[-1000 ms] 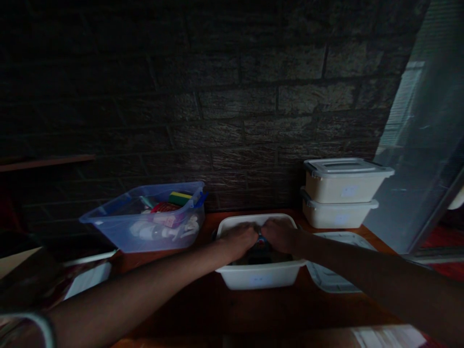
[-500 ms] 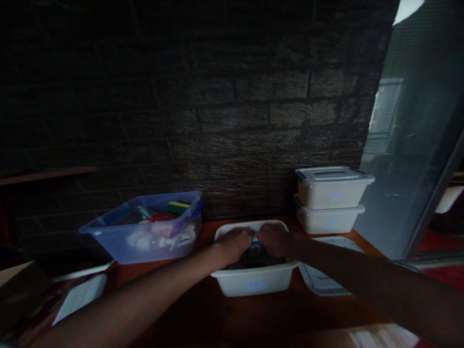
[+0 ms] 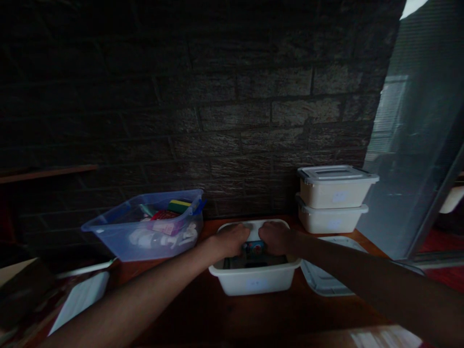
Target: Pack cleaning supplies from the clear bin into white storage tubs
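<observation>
An uncovered white plastic storage box [image 3: 255, 282] stands on the table in front of me. My left hand [image 3: 234, 239] is in its opening on the left side, fingers curled in. My right hand [image 3: 277, 237] is closed likewise on the right, a small gap from the left. Between and below both hands lies a colourful blue and red item [image 3: 256, 247], with darker contents around it in the box. Whether my fingers grip this item is hidden, and the dim light blurs the details.
A translucent blue bin [image 3: 145, 237] with a sponge [image 3: 179, 206], packets and white bottles stands left. To the right are two stacked lidded boxes [image 3: 335, 193] and a loose grey lid [image 3: 322, 275]. A dark brick wall [image 3: 232, 121] rises behind the wooden table [image 3: 232, 319].
My left hand has shifted slightly, and more of the blue and red item shows between my hands. The view has moved a little; the boxes stay in place.
</observation>
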